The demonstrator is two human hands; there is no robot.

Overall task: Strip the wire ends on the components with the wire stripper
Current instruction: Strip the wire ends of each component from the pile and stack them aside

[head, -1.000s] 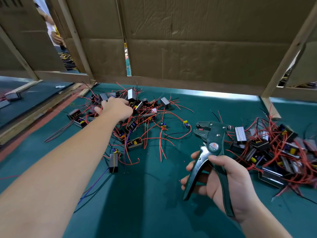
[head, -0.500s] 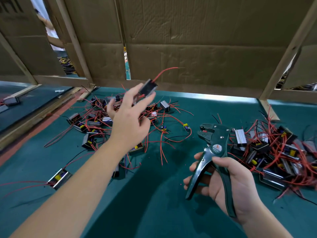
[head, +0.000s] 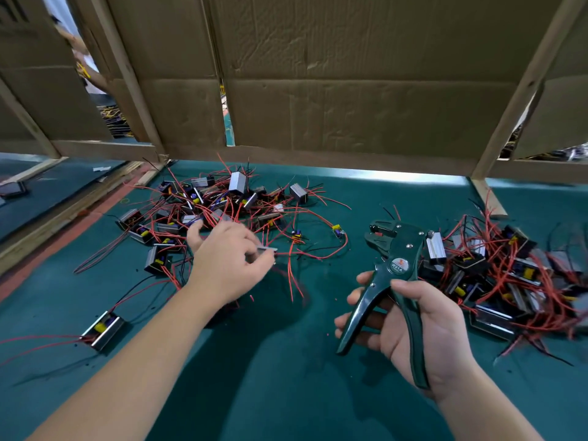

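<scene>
On the green table (head: 286, 393) there's a tangle of components (head: 222, 202) up at the back left and another pile (head: 496, 275) off to the right. Between them the left hand (head: 226, 265) pinches one small component (head: 266, 249) at its fingertips, red wires dangling, bit blurry tbh. The right hand (head: 426, 329) is curled round the wire stripper (head: 397, 249), head pointing up, handles spread apart
</scene>
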